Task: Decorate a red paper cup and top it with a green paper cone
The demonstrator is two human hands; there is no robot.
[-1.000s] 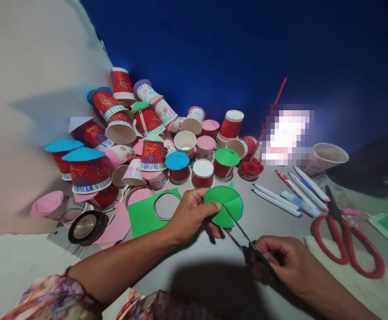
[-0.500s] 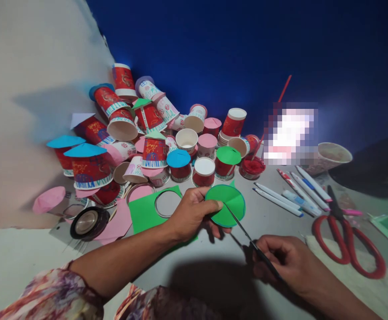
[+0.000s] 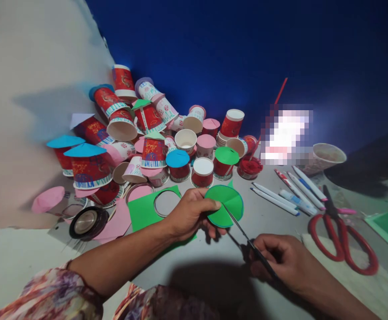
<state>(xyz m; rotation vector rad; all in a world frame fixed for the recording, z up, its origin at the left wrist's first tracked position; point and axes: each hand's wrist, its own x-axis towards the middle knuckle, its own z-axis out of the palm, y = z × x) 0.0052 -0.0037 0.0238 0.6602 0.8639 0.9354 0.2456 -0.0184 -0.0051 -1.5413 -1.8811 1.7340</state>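
Observation:
A round green paper disc [image 3: 225,195] with a darker outlined edge is pinched in my left hand [image 3: 189,212], thumb on top and fingers beneath. My right hand [image 3: 277,260] is closed around slim, dark-handled scissors [image 3: 242,231]. Their thin blades reach across the disc's lower right part, and the tip lies near its centre, close to my left thumb. Behind my left wrist lies a green paper sheet [image 3: 140,209] with a round hole in it. The lower end of the scissors is partly hidden by my right fingers.
Many decorated paper cups [image 3: 154,151] are heaped at the back left, some topped with coloured paper. Several markers [image 3: 276,202] and large red-handled scissors [image 3: 342,242] lie on the right. A roll of black tape [image 3: 89,222] sits at left, and a red paint jar [image 3: 250,168] stands behind.
The view has shifted slightly, so things on the right appear a little further left. Both hands keep their holds, with the scissors still across the green disc.

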